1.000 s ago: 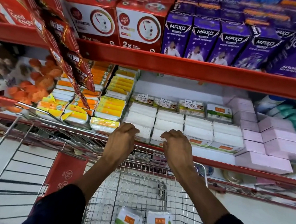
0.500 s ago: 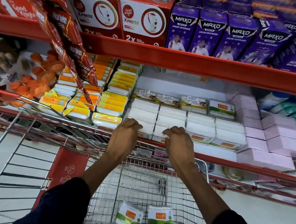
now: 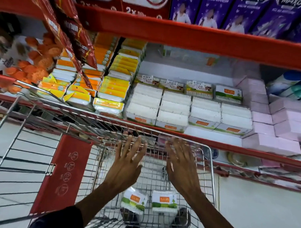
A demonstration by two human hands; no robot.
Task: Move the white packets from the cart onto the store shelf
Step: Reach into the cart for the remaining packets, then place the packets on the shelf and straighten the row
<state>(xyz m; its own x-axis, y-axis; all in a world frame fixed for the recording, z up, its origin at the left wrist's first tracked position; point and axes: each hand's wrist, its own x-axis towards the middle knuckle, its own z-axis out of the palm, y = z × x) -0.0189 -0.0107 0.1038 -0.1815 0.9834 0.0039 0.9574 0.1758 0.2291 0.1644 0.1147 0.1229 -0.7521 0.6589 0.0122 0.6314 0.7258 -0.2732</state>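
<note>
Two white packets with orange and green labels lie side by side on the floor of the wire cart (image 3: pixel 211 170): one on the left (image 3: pixel 135 202), one on the right (image 3: pixel 164 201). Rows of the same white packets (image 3: pixel 174 108) fill the middle shelf (image 3: pixel 214 146) beyond the cart's far rim. My left hand (image 3: pixel 127 163) and my right hand (image 3: pixel 180 165) hover over the cart, fingers spread, holding nothing. Both are below the shelf edge and above the cart's packets.
Orange and yellow packs (image 3: pixel 112 87) sit left of the white rows, pink boxes (image 3: pixel 276 119) on the right. Red sachet strips (image 3: pixel 72 29) hang at the upper left. Purple and red boxes stand on the upper shelf (image 3: pixel 203 37). A second cart's red panel (image 3: pixel 65 172) is at the left.
Both hands have pulled back from the front row of shelf packets toward the cart, and their fingers have spread open. The view tilted downward.
</note>
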